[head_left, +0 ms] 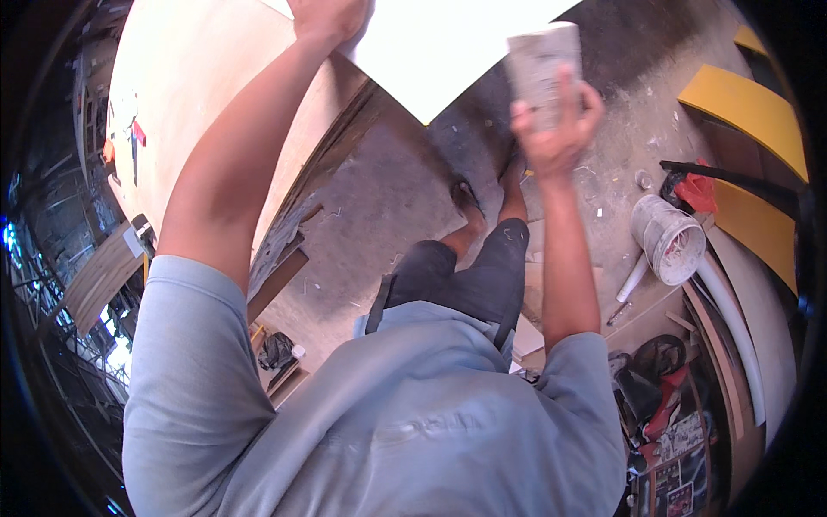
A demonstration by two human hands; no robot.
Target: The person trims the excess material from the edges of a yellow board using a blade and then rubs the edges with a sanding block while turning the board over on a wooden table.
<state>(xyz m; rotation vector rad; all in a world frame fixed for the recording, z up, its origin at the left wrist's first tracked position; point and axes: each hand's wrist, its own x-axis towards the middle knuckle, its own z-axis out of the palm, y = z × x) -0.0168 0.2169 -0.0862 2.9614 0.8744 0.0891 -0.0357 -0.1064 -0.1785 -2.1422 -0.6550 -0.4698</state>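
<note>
A bright white panel [431, 52] with a pointed near corner fills the top middle of the view. My left hand [330, 15] is at its left edge, partly cut off by the top of the picture. Its fingers are hidden, so its grip does not show. To the right of the panel's corner, my right hand [556, 129] holds a whitish, worn rectangular block [541, 65], fingers closed around its lower part. The block overlaps the panel's right edge in view; whether they touch I cannot tell.
A large pale wooden board [202, 82] lies at the left. On the right stand a dirty white bucket [659, 228], a red plastic bag [696, 191] and yellow curved panels [749, 112]. Long boards and a white tube [732, 336] lean nearby. Scraps dot the concrete floor [345, 215].
</note>
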